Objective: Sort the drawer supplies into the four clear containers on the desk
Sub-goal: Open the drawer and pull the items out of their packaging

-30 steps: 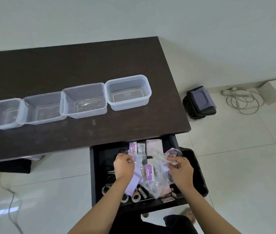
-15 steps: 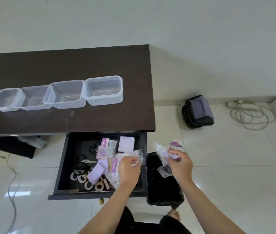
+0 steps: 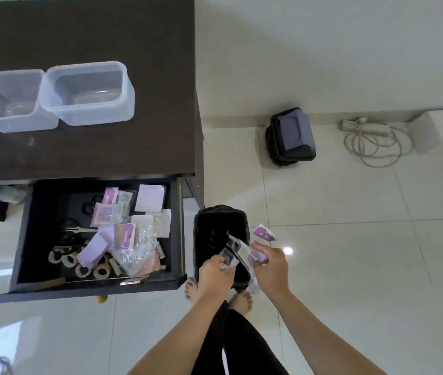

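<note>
Seen from above: dark desk (image 3: 85,147) at upper left, its drawer (image 3: 96,284) pulled open below. Just right of the drawer, on the pale tiled floor, a black bin (image 3: 215,220) with a dark liner. Over the bin's mouth, both hands together. Left hand (image 3: 215,274) pinching the corner of a clear plastic packet (image 3: 232,250). Right hand (image 3: 270,266) closed around a bunch of purple-and-clear packets (image 3: 262,235). Beneath the hands, two bare feet (image 3: 242,300) and black trouser legs.

On the desk, two clear containers in full or part view: one whole (image 3: 87,93), one cut by the left edge (image 3: 6,101), touching side by side; sliver of a third at far left. Both visible ones hold nothing.

In the drawer, a heap of supplies (image 3: 123,234): purple and white packets, scissors, several tape rolls along the front; exact count unclear.

Further right against the wall, a black-and-purple bag (image 3: 290,136), a coiled white cable (image 3: 374,139).
</note>
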